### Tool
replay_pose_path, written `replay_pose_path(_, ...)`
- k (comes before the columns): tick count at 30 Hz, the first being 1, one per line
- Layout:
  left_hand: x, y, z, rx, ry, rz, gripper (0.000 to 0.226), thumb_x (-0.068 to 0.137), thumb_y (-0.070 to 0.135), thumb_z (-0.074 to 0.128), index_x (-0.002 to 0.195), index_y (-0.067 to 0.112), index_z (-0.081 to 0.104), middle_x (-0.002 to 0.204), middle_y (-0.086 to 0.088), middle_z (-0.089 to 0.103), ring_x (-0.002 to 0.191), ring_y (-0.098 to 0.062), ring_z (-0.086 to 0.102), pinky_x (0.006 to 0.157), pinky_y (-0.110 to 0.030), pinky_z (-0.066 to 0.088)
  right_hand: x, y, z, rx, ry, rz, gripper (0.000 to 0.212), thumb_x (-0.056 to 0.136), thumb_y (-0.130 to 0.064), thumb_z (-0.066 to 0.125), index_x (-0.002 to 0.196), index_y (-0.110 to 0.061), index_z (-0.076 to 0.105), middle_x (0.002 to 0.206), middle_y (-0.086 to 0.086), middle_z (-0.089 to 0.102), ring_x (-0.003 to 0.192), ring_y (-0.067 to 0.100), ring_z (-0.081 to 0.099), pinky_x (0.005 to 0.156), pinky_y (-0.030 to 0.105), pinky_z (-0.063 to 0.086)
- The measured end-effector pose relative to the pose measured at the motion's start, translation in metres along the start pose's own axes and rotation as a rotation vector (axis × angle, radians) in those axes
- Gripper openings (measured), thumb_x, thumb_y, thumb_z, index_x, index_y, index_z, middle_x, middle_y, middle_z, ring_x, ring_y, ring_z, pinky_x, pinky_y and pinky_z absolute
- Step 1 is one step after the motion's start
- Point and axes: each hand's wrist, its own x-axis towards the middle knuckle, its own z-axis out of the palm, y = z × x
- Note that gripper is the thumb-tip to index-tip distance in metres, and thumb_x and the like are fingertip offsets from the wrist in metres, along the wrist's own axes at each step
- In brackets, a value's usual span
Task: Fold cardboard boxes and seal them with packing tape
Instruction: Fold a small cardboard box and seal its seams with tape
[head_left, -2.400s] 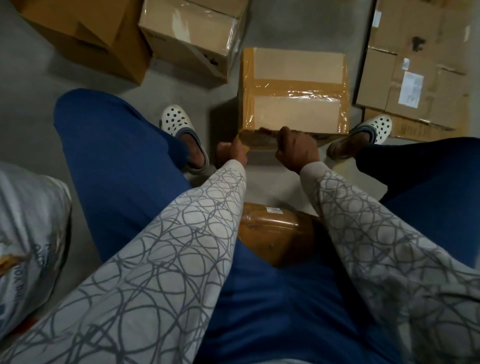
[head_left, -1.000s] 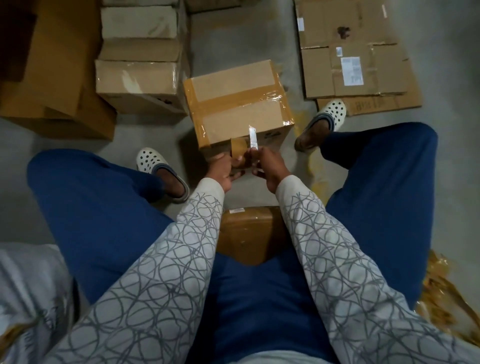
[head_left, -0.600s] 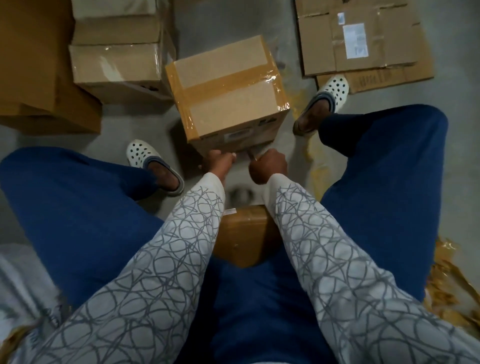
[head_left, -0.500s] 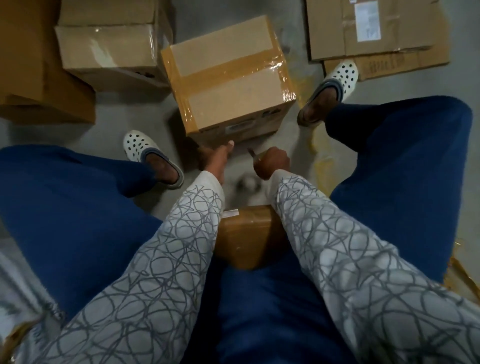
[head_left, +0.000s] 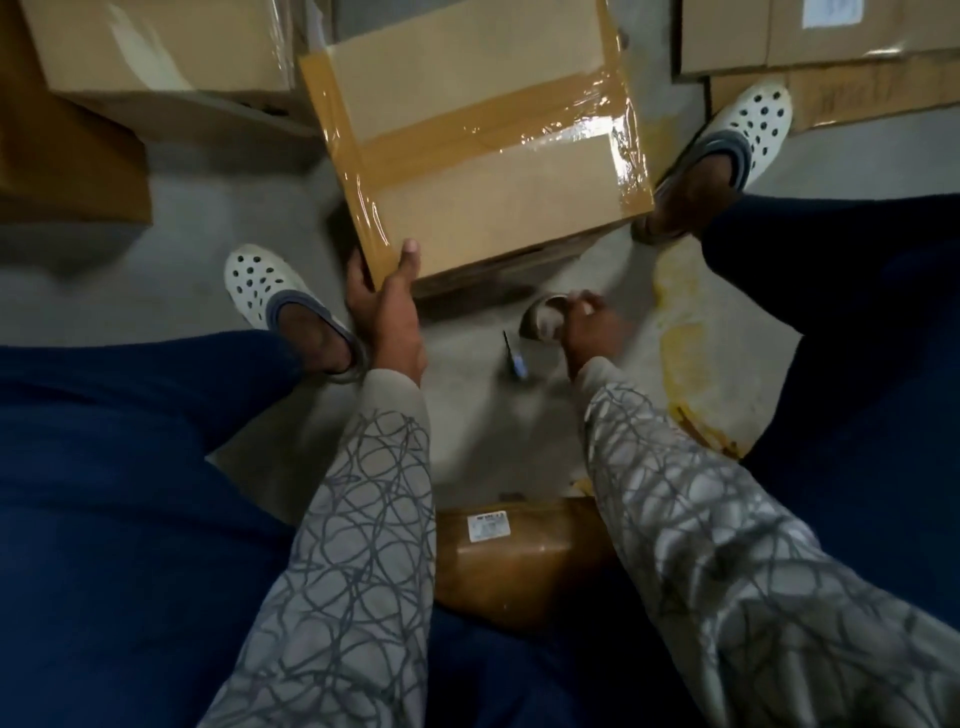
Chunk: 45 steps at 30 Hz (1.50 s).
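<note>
Cardboard box (head_left: 478, 156), on the floor (head_left: 467, 426) just beyond the hands, could skew or tip since only the left hand (head_left: 387, 312) grips its near-left corner, while the right hand (head_left: 589, 330), blurred at the tape roll (head_left: 540, 317) with its grip impossible to tell, may knock the roll away.

The taped box (head_left: 478, 156) runs off the frame at 12 o'clock, and its near corner hides the fingers of the left hand (head_left: 387, 317). Toward 2 o'clock the right hand (head_left: 592, 327) blurs over what is probably a tape roll (head_left: 543, 317), its hold unreadable; the small dark tool (head_left: 514, 358) beside it is too smeared to name
</note>
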Motion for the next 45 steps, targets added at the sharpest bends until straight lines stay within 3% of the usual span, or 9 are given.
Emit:
replay_pose_path(3,0.022,0.02,-0.006,0.091,-0.057,0.108,0.067,0.07,0.014,0.084,0.134,0.021,0.065,0.118,0.003,0.073,0.104,-0.014,0.07,0.088,-0.029,0.059,-0.007,-0.053,-0.034,0.358,0.374,-0.084,0.046,0.107,-0.04,0.04,0.125,-0.006,0.065,0.124,0.014,0.068,0.114,0.029,0.062,0.086,0.023,0.04)
replay_pose_path(11,-0.008,0.054,-0.023,0.183,-0.237,0.119,0.057,0.083,-0.016,0.053,0.131,0.013,0.062,0.103,-0.001,0.063,0.086,-0.015,0.061,0.065,-0.025,0.055,-0.045,-0.123,-0.098,0.483,-0.122,-0.213,0.037,0.101,-0.043,0.055,0.122,-0.012,0.055,0.092,0.006,0.06,0.089,0.024,0.066,0.09,0.054,0.057)
replay_pose_path(15,-0.041,0.062,-0.045,-0.009,-0.179,0.186,0.045,0.087,-0.015,0.049,0.119,0.014,0.058,0.112,-0.002,0.067,0.088,-0.017,0.064,0.062,-0.03,0.056,-0.053,-0.105,-0.118,0.802,-0.143,-0.131,0.023,0.099,-0.038,0.052,0.09,-0.019,0.06,0.08,0.001,0.065,0.074,0.018,0.063,0.069,0.041,0.061)
replay_pose_path(20,-0.051,0.087,-0.09,-0.32,-0.121,-0.005,0.028,0.095,-0.001,0.043,0.084,0.012,0.066,0.062,0.0,0.069,0.068,-0.025,0.06,0.051,-0.023,0.047,-0.067,-0.111,-0.162,0.895,-0.106,-0.096,0.054,0.101,-0.061,0.043,0.072,-0.018,0.058,0.057,-0.007,0.056,0.047,0.01,0.049,0.043,0.017,0.039)
replay_pose_path(25,-0.071,0.094,-0.102,-0.181,-0.533,0.123,0.054,0.104,0.06,0.034,0.126,0.022,0.066,0.118,-0.008,0.074,0.106,-0.03,0.072,0.087,-0.048,0.059,-0.093,-0.099,-0.17,0.556,-0.451,-0.16,0.084,0.082,-0.091,0.03,0.112,-0.022,0.069,0.098,0.008,0.074,0.079,0.027,0.068,0.069,0.042,0.053)
replay_pose_path(32,-0.078,0.103,-0.103,-0.333,-0.568,0.224,0.039,0.105,0.037,0.043,0.122,0.017,0.071,0.129,-0.015,0.068,0.121,-0.035,0.064,0.107,-0.06,0.045,-0.11,-0.11,-0.179,0.797,-0.441,-0.333,0.069,0.098,-0.072,0.033,0.126,-0.019,0.066,0.102,0.008,0.075,0.083,0.023,0.074,0.06,0.032,0.058)
replay_pose_path(35,-0.063,0.122,-0.109,-0.444,-0.502,0.268,0.043,0.099,0.037,0.052,0.132,0.013,0.067,0.135,-0.017,0.064,0.128,-0.037,0.059,0.114,-0.056,0.038,-0.098,-0.126,-0.2,0.935,-0.41,-0.408,0.075,0.094,-0.078,0.029,0.121,-0.024,0.072,0.122,0.005,0.073,0.113,0.028,0.068,0.086,0.044,0.056)
replay_pose_path(41,-0.065,0.108,-0.072,-0.258,-0.501,0.21,0.041,0.106,0.024,0.034,0.089,0.019,0.071,0.078,0.005,0.073,0.072,-0.009,0.068,0.071,-0.029,0.049,-0.072,-0.115,-0.154,0.779,-0.4,-0.249,0.066,0.092,-0.076,0.033,0.118,-0.031,0.074,0.129,-0.001,0.067,0.125,0.023,0.055,0.095,0.043,0.05)
replay_pose_path(45,-0.049,0.087,-0.054,-0.277,-0.523,0.089,0.057,0.103,0.022,0.024,0.09,0.012,0.078,0.093,0.0,0.079,0.085,-0.009,0.073,0.067,-0.015,0.052,-0.047,-0.099,-0.124,0.726,-0.45,-0.12,0.068,0.096,-0.062,0.033,0.135,-0.014,0.064,0.124,0.001,0.071,0.12,0.019,0.057,0.109,0.045,0.038)
